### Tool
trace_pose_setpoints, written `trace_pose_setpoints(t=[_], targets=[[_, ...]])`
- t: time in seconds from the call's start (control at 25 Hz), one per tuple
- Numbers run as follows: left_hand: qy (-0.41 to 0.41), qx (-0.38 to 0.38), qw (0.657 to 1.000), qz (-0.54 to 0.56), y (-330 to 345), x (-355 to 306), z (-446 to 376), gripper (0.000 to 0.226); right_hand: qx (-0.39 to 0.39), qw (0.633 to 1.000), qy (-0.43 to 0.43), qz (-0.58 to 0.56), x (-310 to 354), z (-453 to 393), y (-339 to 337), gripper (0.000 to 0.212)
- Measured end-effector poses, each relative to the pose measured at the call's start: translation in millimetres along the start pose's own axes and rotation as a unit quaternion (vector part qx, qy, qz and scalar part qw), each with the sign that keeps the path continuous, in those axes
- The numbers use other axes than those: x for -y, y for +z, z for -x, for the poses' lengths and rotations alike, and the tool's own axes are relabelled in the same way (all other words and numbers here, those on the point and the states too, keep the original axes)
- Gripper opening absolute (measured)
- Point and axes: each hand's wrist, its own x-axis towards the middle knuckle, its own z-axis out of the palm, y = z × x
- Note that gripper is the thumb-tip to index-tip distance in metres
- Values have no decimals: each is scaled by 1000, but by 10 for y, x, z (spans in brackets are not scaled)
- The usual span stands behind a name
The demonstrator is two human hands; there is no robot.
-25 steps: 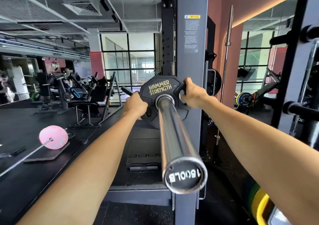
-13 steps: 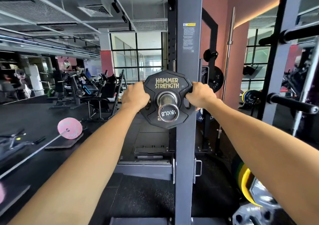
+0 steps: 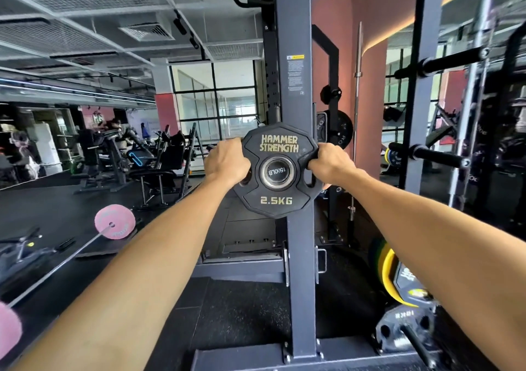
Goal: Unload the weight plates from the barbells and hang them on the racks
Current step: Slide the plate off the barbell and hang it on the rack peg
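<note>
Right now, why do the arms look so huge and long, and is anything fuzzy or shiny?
In the head view, the wide lens stretches both forearms toward the bottom corners; the left hand and right hand look small by comparison; the black plate they grip has sharp lettering; the far machines are soft; light glints off the bar end; a warm strip glows above the pink wall.
</note>
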Motion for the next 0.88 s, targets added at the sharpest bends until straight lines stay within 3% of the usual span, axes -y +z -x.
trace_pose_setpoints(t=[0.4, 0.52, 0.88], targets=[[46, -14, 999, 19, -492, -592, 5, 16, -35, 999, 18, 34, -18, 213, -928, 13], [47, -13, 999, 22, -420, -950, -86, 17, -40, 998, 10, 43, -274, 158, -1179, 4], [66, -65, 995, 39, 202, -2152, -383, 16, -58, 996, 1, 65, -1393, -219, -1845, 11]])
